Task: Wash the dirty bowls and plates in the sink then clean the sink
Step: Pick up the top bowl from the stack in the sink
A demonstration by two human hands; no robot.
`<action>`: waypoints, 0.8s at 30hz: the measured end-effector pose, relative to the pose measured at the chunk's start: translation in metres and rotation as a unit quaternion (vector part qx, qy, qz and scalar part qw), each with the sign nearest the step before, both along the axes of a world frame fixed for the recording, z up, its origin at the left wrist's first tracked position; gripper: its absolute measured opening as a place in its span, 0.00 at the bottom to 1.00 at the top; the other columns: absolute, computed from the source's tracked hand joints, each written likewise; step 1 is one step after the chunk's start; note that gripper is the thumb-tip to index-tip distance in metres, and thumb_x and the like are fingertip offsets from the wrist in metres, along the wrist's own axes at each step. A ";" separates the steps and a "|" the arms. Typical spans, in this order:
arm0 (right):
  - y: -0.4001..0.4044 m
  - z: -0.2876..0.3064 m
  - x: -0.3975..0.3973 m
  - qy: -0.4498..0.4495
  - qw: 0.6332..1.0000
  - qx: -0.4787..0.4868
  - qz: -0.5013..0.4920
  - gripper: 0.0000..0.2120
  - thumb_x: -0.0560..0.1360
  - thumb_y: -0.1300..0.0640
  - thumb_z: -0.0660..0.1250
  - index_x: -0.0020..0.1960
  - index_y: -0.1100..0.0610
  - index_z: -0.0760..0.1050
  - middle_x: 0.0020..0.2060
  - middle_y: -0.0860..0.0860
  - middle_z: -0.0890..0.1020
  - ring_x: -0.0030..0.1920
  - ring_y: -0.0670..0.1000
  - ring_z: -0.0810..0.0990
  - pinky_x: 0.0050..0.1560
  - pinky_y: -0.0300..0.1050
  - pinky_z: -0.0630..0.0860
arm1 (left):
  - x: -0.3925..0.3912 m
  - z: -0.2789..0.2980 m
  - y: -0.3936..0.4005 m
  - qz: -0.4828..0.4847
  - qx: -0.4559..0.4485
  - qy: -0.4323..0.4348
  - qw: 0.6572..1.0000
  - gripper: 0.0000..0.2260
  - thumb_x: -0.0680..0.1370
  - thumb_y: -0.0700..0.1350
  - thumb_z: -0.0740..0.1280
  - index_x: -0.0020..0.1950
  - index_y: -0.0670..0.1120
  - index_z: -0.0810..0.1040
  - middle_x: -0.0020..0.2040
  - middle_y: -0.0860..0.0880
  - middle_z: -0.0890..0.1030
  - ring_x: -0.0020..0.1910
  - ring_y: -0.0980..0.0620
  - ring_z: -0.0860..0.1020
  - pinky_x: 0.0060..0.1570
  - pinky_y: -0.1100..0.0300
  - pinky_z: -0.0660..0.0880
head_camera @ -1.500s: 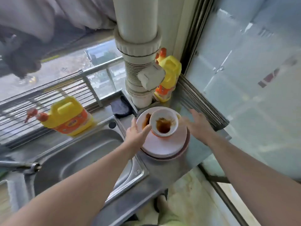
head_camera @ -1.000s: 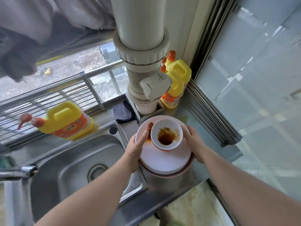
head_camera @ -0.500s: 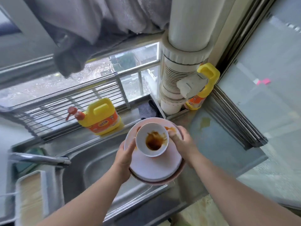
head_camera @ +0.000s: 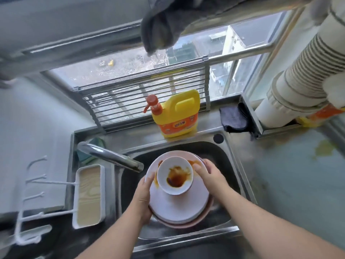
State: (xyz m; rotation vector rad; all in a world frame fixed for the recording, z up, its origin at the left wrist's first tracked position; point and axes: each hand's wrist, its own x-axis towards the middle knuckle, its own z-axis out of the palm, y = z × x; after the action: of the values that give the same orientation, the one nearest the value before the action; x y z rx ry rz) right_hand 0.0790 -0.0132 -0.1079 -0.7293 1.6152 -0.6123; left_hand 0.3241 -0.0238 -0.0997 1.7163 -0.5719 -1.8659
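A steel sink [head_camera: 225, 161] lay under the window. Over its basin the left hand [head_camera: 142, 198] and right hand [head_camera: 209, 174] gripped opposite rims of the plate stack [head_camera: 179, 208], sauce-stained bowl [head_camera: 174, 178] on top, faucet [head_camera: 110, 156] just left of the left hand.

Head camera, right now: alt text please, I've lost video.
Both hands, left hand and right hand, hold a stack of plates topped by a sauce-stained bowl over the steel sink. Faucet left, yellow detergent bottle behind.
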 end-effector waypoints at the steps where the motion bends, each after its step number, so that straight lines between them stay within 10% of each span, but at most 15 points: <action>1: -0.003 -0.011 0.004 -0.003 1.000 0.010 0.006 0.27 0.70 0.29 0.68 0.66 0.38 0.74 0.56 0.42 0.83 0.57 0.47 0.81 0.54 0.51 0.80 | 0.003 -0.012 -0.002 0.002 0.001 -0.007 1.000 0.30 0.72 0.65 0.77 0.67 0.49 0.82 0.62 0.37 0.84 0.62 0.32 0.82 0.65 0.29 0.75; 6: -0.017 -0.071 0.018 0.001 0.999 0.049 0.010 0.41 0.66 0.26 0.72 0.75 0.40 0.68 0.66 0.43 0.78 0.65 0.51 0.78 0.67 0.57 0.77 | 0.012 -0.064 -0.003 0.041 -0.014 -0.054 0.998 0.30 0.69 0.65 0.79 0.67 0.55 0.80 0.59 0.43 0.86 0.57 0.38 0.85 0.57 0.34 0.82; 11: -0.020 -0.096 0.023 -0.018 0.998 0.055 -0.022 0.28 0.74 0.34 0.73 0.70 0.40 0.70 0.64 0.42 0.78 0.63 0.49 0.76 0.65 0.51 0.74 | 0.009 -0.094 0.000 0.064 0.031 -0.100 0.992 0.44 0.62 0.71 0.80 0.75 0.65 0.69 0.65 0.48 0.81 0.61 0.40 0.81 0.58 0.36 0.81; 19: -0.023 -0.094 0.024 0.019 0.998 0.057 -0.002 0.37 0.76 0.33 0.69 0.80 0.42 0.61 0.71 0.45 0.75 0.67 0.52 0.74 0.64 0.52 0.73 | 0.006 -0.089 0.000 0.046 0.058 -0.116 0.990 0.51 0.62 0.73 0.80 0.80 0.63 0.61 0.70 0.47 0.76 0.65 0.40 0.77 0.65 0.36 0.76; 24: -0.021 -0.042 0.012 0.127 0.990 0.036 0.052 0.31 0.83 0.40 0.63 0.83 0.46 0.60 0.78 0.49 0.69 0.77 0.55 0.69 0.73 0.55 0.69 | 0.016 -0.044 0.002 0.023 0.001 -0.203 0.979 0.34 0.76 0.52 0.78 0.79 0.52 0.69 0.75 0.48 0.73 0.71 0.46 0.74 0.62 0.51 0.76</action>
State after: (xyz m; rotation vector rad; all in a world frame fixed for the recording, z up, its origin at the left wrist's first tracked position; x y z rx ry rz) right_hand 0.0905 -0.0345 -0.1498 -0.8585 1.8097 -0.3959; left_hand 0.3396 -0.0214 -0.1434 2.1084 -0.6774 -1.4878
